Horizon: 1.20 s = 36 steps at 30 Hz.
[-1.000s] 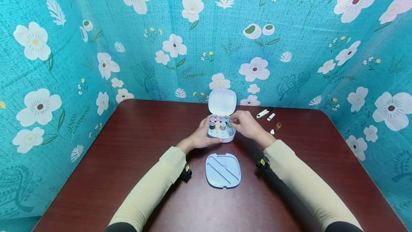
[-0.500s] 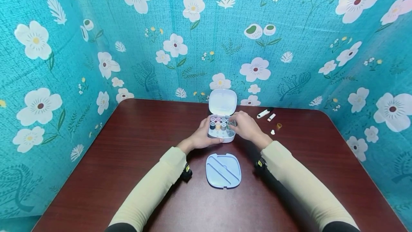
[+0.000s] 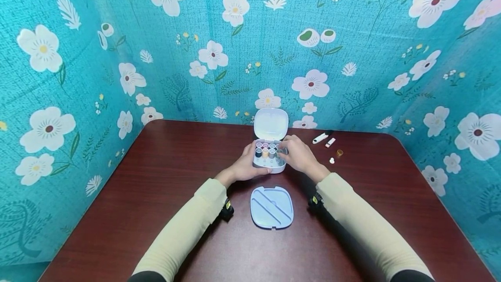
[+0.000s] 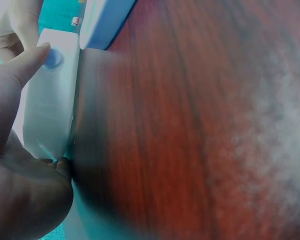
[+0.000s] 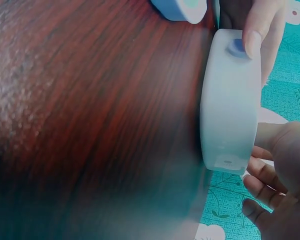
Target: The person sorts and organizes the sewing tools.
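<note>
- Change: I read the right hand (image 3: 296, 153) as slightly shifted over the right end of the white box (image 3: 277, 170) since one second ago; the green spool (image 3: 278, 153) shows less.
- Meaning: I judge the spool at or near its place among the other spools (image 3: 265, 153).
- Left hand (image 3: 246, 166): fingers clamped round the box's left side, thumb at the blue button (image 4: 53, 59).
- Right fingers: tips reach into the box; I cannot tell whether they pinch the spool.
- Box: on the worktop (image 3: 195, 238), lid (image 3: 271, 124) raised, beyond the blue tray (image 3: 272, 208).
- Labels: I find no legible writing.
</note>
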Motion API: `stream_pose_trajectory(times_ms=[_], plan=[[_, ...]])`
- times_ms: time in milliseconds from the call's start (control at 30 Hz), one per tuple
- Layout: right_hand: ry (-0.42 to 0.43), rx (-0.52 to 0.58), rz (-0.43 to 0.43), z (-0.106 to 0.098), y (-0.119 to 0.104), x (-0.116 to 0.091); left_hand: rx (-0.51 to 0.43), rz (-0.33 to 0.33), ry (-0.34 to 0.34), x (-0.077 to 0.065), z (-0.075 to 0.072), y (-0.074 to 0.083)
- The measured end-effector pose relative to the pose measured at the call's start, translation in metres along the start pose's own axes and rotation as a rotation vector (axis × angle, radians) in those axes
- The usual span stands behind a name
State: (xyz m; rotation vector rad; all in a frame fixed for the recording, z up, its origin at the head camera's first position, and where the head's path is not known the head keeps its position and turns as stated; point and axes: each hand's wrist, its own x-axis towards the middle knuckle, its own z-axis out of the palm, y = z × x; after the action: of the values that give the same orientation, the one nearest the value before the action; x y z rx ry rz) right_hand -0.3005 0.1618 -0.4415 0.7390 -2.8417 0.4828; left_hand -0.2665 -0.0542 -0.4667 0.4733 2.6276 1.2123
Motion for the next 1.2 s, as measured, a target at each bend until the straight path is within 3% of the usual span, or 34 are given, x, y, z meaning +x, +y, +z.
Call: stream_pose_trajectory(times_ms=[567,1200], plan=[[-0.010,0.011,0.020,0.002,0.002,-0.001,0.011,-0.005,0.003,-0.002,0.000,0.002],[-0.003,0.058,-0.031,-0.012,-0.005,-0.009,-0.034,0.043,0.059,0.000,0.002,-0.001]])
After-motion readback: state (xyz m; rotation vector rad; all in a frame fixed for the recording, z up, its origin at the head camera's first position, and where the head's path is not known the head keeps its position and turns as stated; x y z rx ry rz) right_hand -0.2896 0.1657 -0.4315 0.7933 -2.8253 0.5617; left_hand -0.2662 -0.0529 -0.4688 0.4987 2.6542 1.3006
